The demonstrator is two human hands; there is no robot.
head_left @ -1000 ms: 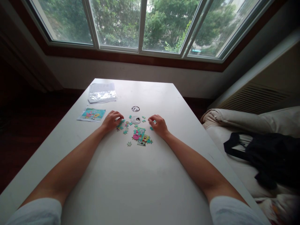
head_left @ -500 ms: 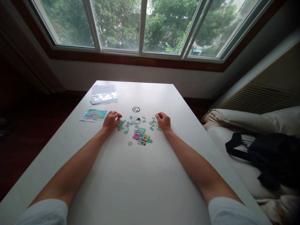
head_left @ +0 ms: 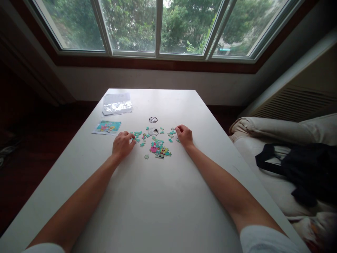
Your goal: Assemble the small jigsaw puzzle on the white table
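A partly joined jigsaw puzzle with cartoon figures, one pink and one yellow, lies on the white table. Loose teal puzzle pieces are scattered at its upper left, beside the fingertips of my left hand. That hand is bent, thumb and forefinger close together on what looks like a small puzzle piece, mostly hidden. More loose pieces lie by my right hand, which rests curled on the table; anything inside its fingers is hidden. One single piece sits left of the joined part.
Above the puzzle are a round metallic lid-like thing and a dark-and-white disc. A puzzle picture sheet and a clear plastic bag on papers lie at left. A sofa with a black bag stands right.
My left hand has drawn back slightly, down and to the left, off the loose pieces. My right hand stays nearly in place. The view has tilted a little.
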